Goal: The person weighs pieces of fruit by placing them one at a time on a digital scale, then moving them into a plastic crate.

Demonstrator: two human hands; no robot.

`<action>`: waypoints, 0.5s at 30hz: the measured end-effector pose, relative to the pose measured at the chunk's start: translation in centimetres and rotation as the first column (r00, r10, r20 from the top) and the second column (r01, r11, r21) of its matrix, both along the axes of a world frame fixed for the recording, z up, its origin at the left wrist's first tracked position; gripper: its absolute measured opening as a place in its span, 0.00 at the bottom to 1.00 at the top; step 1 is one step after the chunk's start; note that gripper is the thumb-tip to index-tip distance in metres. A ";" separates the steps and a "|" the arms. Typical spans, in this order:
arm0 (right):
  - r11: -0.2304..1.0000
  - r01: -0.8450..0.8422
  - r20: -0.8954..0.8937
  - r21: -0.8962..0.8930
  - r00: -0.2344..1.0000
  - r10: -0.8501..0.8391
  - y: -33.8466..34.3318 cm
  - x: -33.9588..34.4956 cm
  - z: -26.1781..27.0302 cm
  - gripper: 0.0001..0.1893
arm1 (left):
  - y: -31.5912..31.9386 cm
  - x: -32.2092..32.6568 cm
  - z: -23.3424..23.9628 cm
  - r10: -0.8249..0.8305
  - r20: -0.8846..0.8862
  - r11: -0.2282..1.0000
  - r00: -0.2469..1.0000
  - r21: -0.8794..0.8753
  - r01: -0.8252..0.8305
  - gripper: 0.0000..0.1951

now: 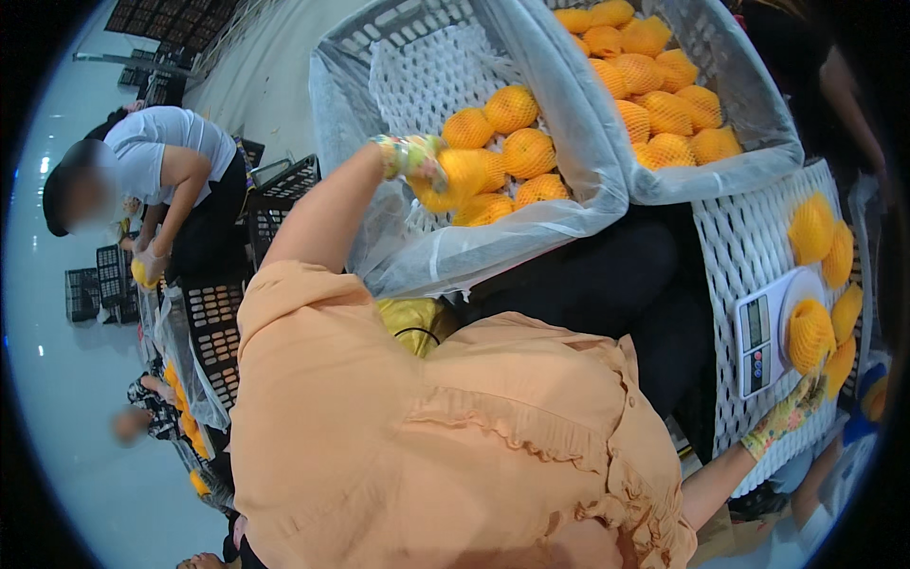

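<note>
My left hand [419, 165], in a floral work glove, is over a crate [426, 263] lined with thin white sheeting. It holds a round fruit in a yellow foam net [455, 178], blurred, above several other netted fruits [527, 153]. My right hand [793, 409], in a matching glove, reaches to a white digital kitchen scale [759, 334]. Its fingertips are at the lower end of a netted fruit [810, 334] on the scale's round plate. Whether those fingers grip the fruit cannot be made out.
A second lined crate [753, 171] beside the first holds many netted fruits. More netted fruits [810, 227] lie past the scale on white foam netting [732, 249]. At left, a person in a white shirt [170, 149] handles fruit near black plastic crates [213, 334]. Other people are at both sides.
</note>
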State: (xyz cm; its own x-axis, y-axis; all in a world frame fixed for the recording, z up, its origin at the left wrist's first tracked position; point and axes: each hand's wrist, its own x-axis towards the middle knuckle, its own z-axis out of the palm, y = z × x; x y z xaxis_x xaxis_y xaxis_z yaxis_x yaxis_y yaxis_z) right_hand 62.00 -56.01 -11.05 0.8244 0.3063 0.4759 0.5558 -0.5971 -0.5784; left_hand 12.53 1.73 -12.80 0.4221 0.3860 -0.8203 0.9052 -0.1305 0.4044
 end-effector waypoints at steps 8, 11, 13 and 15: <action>0.998 0.001 -0.063 0.070 0.998 0.003 1.2 -1.3 1.9 0.25 | -3.2 -0.8 -9.1 -0.525 -0.471 0.847 0.709 -0.205 0.491 0.29; 0.999 0.034 -0.068 -0.005 0.997 -0.034 1.3 -1.1 2.3 0.24 | -3.7 0.1 -10.1 -0.517 -0.431 0.848 0.740 -0.140 0.511 0.28; 0.998 0.043 -0.108 0.049 0.993 -0.037 1.5 -1.5 2.3 0.24 | -4.2 0.5 -10.4 -0.496 -0.370 0.858 0.785 -0.074 0.508 0.27; 0.999 0.028 -0.041 -0.035 0.999 -0.029 1.9 -1.8 2.6 0.24 | -4.8 0.6 -11.1 -0.472 -0.302 0.874 0.829 -0.035 0.485 0.26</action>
State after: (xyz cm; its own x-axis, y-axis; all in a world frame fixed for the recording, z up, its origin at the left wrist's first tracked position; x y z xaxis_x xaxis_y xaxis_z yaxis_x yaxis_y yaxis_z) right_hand 60.20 -54.14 -8.49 0.8519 0.2983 0.4305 0.5142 -0.6322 -0.5796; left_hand 13.14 -3.11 -23.93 0.3068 0.2346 -0.9224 0.8001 -0.5884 0.1165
